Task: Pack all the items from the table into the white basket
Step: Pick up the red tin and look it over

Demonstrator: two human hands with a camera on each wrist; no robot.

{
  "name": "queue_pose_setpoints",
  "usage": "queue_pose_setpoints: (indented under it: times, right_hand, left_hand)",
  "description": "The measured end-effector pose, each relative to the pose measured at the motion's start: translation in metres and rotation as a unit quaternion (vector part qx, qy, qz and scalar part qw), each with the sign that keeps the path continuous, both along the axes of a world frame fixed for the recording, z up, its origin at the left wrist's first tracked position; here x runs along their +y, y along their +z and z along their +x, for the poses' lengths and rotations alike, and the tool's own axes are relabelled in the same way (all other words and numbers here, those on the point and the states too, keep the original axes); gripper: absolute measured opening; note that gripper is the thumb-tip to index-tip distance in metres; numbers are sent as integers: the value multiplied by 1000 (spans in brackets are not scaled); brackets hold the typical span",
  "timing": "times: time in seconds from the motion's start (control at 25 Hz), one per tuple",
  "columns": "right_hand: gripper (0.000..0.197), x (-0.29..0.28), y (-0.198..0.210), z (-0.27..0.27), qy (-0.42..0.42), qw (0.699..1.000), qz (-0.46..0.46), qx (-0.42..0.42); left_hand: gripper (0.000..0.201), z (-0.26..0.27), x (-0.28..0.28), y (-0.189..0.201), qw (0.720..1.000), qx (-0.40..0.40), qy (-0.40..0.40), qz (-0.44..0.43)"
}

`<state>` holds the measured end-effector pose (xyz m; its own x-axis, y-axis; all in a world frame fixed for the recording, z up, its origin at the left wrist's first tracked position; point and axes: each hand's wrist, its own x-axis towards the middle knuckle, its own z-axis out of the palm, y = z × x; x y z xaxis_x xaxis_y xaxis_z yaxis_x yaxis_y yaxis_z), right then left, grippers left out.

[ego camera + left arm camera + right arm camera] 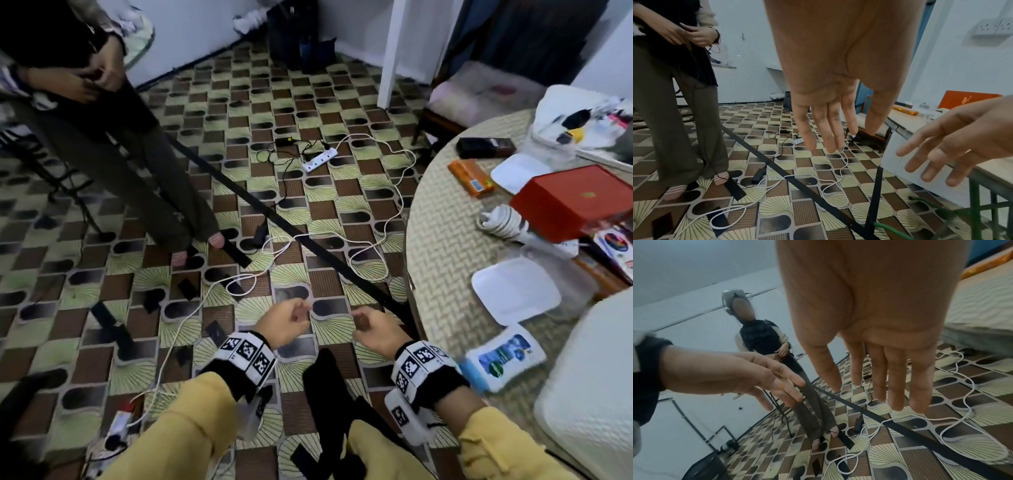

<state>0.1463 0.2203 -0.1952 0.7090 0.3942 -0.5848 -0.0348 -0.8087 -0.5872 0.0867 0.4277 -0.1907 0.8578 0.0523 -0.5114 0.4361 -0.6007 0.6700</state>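
Both hands hang empty over the patterned floor, the left hand (pixel 286 322) and right hand (pixel 376 329) side by side with fingers loose and straight, holding nothing. The items to pack lie on the round table (pixel 442 260) to the right of the right hand: a blue-and-white packet (pixel 503 356) nearest it, a white tray (pixel 513 291) and a red box (pixel 572 202) farther off. The white basket cannot be clearly made out, so the best start appears to be turning right, finding it, then lifting the nearest packet first.

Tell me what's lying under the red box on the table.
The red box overlaps a white coiled cable at its left edge and colourful packets at its near edge. Whatever lies beneath its middle is covered.
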Motion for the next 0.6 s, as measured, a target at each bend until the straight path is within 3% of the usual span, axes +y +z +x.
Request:
queue_pose_setpoints:
  times: [0.24, 0.32, 0.6]
  right_hand:
    - [34, 30, -6, 89, -69, 997, 9, 16]
    - [37, 36, -3, 121, -104, 994, 13, 12]
    - [36, 15, 20, 208, -226, 973, 19, -44]
  left_hand:
    - [19, 108, 29, -7, 998, 14, -66, 18]
    - [23, 153, 33, -1, 995, 4, -94, 21]
    - [22, 292, 6, 20, 979, -27, -201, 8]
